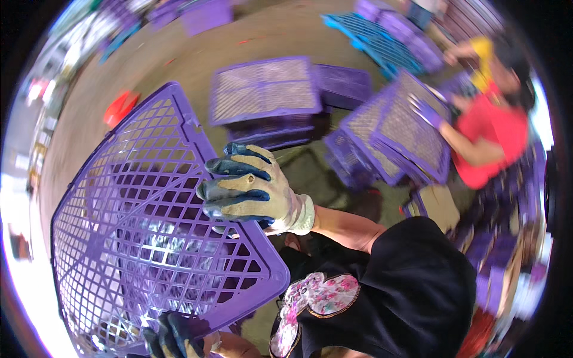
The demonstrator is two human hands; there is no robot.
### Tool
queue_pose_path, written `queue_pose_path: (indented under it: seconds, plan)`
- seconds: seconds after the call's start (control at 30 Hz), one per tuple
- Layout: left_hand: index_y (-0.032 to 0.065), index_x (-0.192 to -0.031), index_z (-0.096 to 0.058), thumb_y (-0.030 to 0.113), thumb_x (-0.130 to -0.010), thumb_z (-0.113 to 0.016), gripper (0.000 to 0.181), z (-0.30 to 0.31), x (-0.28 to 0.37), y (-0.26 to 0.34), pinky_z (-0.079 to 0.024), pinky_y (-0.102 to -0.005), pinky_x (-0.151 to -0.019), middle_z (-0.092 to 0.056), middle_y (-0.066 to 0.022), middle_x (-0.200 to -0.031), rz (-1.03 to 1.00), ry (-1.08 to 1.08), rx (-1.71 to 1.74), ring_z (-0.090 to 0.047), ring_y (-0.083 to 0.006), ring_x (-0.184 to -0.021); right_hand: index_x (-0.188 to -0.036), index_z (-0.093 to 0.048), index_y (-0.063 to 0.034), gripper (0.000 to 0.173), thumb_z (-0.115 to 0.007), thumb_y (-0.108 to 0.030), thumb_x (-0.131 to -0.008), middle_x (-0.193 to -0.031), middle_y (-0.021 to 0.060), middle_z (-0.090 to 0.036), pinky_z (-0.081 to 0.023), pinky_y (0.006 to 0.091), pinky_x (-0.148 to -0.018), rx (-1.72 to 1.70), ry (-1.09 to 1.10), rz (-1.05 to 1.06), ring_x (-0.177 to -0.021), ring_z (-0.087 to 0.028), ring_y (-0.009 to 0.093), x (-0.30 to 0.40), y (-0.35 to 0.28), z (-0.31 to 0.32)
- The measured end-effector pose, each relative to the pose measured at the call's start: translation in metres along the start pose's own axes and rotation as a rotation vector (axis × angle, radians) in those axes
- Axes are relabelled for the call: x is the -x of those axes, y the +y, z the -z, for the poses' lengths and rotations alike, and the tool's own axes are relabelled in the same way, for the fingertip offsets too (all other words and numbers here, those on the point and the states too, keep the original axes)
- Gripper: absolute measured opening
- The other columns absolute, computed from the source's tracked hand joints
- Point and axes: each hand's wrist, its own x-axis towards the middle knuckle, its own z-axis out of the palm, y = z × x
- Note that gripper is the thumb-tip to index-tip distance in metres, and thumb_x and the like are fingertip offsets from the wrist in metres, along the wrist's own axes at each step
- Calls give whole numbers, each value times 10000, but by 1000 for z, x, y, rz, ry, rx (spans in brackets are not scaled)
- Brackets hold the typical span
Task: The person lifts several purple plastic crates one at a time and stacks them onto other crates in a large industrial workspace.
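A purple plastic lattice panel [147, 197], perhaps a crate lid, stands tilted across the left half of the view. My right hand [246, 188], in a cream work glove with blue coated fingers, grips its upper rim near the middle. At the bottom edge of the picture, my left hand [174, 338], gloved alike and partly cut off, holds the near lower corner side of the rim. Through the lattice shows something shiny and purple below, which I cannot make out clearly.
Beyond the panel stands a stack of purple crates [266, 91]. At right a co-worker in a red top [492, 134] has gloved hands on a tilted crate [412, 121]. Blue pallets [371, 40], a red object [121, 107] and another person in yellow [481, 58] are farther off.
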Motion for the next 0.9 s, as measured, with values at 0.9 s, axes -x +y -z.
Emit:
queue_pose_path:
  seconds: [0.9]
  plan:
    - [-41,-1148,-558,256,-899,-556,388,-24,109,305,-451,-276,-719,-608,-85,-962,347,-1350,2267,-556,-132,-797,-1023,-614,-27,235,-559,-220,-901,-747,-51,-542,-384,203,-581,674,1728,-968,-654,-467,47,405,-512,192]
